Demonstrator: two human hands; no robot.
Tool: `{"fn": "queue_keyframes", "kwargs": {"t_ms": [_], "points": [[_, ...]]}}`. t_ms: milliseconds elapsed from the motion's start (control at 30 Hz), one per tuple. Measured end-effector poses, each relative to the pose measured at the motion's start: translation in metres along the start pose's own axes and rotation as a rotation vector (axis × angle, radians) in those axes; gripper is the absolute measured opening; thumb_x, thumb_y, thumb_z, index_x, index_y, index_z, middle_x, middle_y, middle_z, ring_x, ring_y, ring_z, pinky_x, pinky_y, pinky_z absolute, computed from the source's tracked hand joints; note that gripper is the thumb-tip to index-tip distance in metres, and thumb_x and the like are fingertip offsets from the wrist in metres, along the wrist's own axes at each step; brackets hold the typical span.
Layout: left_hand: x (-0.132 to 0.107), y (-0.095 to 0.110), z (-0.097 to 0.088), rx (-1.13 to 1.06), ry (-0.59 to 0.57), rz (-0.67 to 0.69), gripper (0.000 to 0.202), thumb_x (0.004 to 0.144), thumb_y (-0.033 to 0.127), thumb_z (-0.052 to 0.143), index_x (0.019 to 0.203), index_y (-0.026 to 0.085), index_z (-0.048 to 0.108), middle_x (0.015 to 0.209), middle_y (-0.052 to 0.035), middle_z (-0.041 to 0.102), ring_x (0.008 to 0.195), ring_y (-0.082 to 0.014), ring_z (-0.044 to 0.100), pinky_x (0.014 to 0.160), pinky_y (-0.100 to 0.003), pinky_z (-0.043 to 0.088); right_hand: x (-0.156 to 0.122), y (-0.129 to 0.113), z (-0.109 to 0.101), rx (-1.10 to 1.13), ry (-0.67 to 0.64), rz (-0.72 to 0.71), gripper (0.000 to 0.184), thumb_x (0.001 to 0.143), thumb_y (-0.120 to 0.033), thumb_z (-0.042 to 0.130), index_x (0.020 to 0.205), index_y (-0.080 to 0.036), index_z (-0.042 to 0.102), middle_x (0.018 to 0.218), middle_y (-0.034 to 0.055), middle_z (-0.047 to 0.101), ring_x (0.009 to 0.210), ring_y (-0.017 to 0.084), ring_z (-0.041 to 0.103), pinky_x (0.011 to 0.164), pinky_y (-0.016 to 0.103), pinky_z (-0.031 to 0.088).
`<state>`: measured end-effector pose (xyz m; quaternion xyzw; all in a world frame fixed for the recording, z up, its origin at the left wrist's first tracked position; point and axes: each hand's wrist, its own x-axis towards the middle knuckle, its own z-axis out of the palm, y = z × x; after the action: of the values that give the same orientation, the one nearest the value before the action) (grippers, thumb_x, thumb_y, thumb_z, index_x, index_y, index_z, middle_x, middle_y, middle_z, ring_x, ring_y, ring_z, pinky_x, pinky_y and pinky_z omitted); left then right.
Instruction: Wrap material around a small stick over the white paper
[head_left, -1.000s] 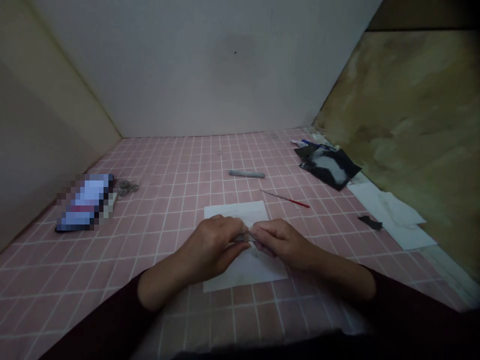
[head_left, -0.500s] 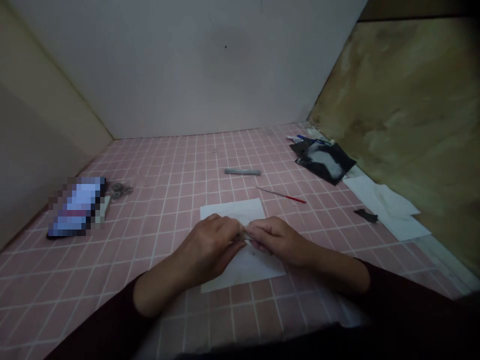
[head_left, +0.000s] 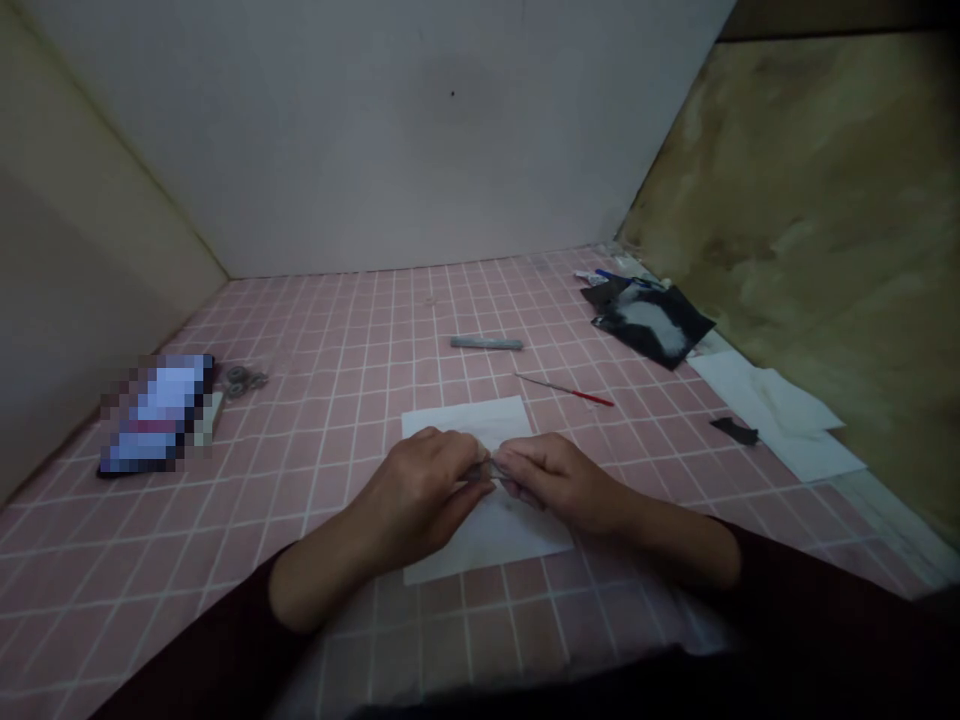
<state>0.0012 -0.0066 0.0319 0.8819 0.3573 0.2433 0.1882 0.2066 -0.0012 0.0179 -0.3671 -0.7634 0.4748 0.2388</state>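
Observation:
My left hand (head_left: 429, 488) and my right hand (head_left: 559, 478) meet fingertip to fingertip above a white sheet of paper (head_left: 450, 555). Fingers of both are closed in a pinch. A small greyish piece (head_left: 475, 469) shows between the left thumb and forefinger; its kind is too small and dark to tell. What the right fingers grip is mostly hidden behind them. Beyond the paper lies a thin tool with a red handle (head_left: 592, 398) and a slim metal shaft. Farther back rests a grey bar (head_left: 486, 343).
A phone (head_left: 157, 415), partly blurred out, lies at the left beside small grey rings (head_left: 241, 380). Dark sheets with white dust (head_left: 652, 325) are at the back right. White papers (head_left: 780, 420) and a dark scrap (head_left: 735, 431) lie nearer, along the right wall (head_left: 817, 230).
The left fingers have shifted slightly, and more of the small greyish piece shows between them. Both hands stay together over the paper.

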Motion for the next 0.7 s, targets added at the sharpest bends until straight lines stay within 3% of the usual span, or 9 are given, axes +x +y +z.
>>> {"fn": "queue_keyframes", "kwargs": {"t_ms": [100,167,233,333,400,467,600,700], "points": [[0.003,-0.004,-0.010,-0.409,-0.212,-0.150,0.016,0.085,0.030,0.060,0.089,0.016,0.054,0.076,-0.0003,0.061,0.067,-0.0123,0.056,0.059,-0.023,0.045,-0.006,-0.002,0.002,-0.369,0.105,-0.345,0.030,0.093,-0.027,0.038,0.066,-0.018,0.046,0.062,0.0003,0.048,0.059,0.013,0.045,0.059,0.028,0.034],[0.004,-0.004,-0.014,-0.528,-0.280,-0.155,0.016,0.086,0.030,0.060,0.088,0.016,0.054,0.077,-0.0003,0.061,0.067,-0.0115,0.057,0.059,-0.022,0.046,-0.008,-0.003,0.003,-0.453,0.128,-0.430,0.029,0.092,-0.026,0.040,0.065,-0.019,0.046,0.062,0.0011,0.050,0.060,0.014,0.045,0.060,0.029,0.034],[0.003,-0.003,-0.010,-0.368,-0.192,-0.108,0.013,0.087,0.028,0.058,0.088,0.015,0.055,0.079,-0.0021,0.062,0.070,-0.0132,0.057,0.062,-0.025,0.047,-0.005,-0.004,0.001,-0.322,0.112,-0.283,0.033,0.094,-0.029,0.038,0.063,-0.019,0.044,0.058,-0.0008,0.047,0.055,0.012,0.043,0.057,0.027,0.034],[0.000,-0.001,0.000,0.034,0.026,0.048,0.010,0.089,0.023,0.053,0.084,0.015,0.056,0.078,-0.0047,0.063,0.072,-0.0169,0.057,0.071,-0.034,0.046,0.000,-0.004,-0.004,0.023,-0.032,0.049,0.041,0.096,-0.036,0.032,0.060,-0.019,0.042,0.050,-0.0042,0.039,0.045,0.009,0.038,0.048,0.023,0.032],[0.000,-0.002,0.003,0.054,0.079,0.072,0.010,0.089,0.025,0.055,0.087,0.016,0.057,0.079,-0.0052,0.064,0.074,-0.0176,0.058,0.072,-0.034,0.047,0.002,-0.003,-0.007,0.073,-0.040,0.088,0.042,0.096,-0.037,0.032,0.060,-0.019,0.042,0.050,-0.0048,0.039,0.045,0.009,0.037,0.047,0.022,0.032],[0.001,-0.003,0.000,-0.114,0.036,-0.036,0.014,0.088,0.029,0.059,0.093,0.017,0.058,0.083,-0.0040,0.065,0.074,-0.0158,0.059,0.068,-0.029,0.048,0.000,-0.002,-0.007,-0.060,0.055,-0.033,0.038,0.096,-0.034,0.035,0.063,-0.018,0.044,0.054,-0.0039,0.041,0.049,0.009,0.040,0.051,0.023,0.033],[0.004,-0.009,-0.011,-0.491,-0.184,-0.228,0.017,0.085,0.032,0.062,0.092,0.017,0.059,0.080,0.0001,0.062,0.071,-0.0119,0.058,0.062,-0.022,0.045,-0.006,0.002,-0.002,-0.469,0.162,-0.389,0.031,0.096,-0.026,0.036,0.068,-0.018,0.046,0.062,0.0002,0.047,0.058,0.012,0.043,0.058,0.027,0.033],[0.005,-0.010,-0.013,-0.608,-0.235,-0.255,0.019,0.083,0.031,0.064,0.094,0.017,0.059,0.079,0.0009,0.060,0.070,-0.0111,0.056,0.062,-0.022,0.044,-0.007,0.003,0.000,-0.652,0.183,-0.478,0.029,0.095,-0.024,0.037,0.068,-0.018,0.048,0.062,0.0023,0.051,0.059,0.014,0.043,0.057,0.029,0.031]]}}
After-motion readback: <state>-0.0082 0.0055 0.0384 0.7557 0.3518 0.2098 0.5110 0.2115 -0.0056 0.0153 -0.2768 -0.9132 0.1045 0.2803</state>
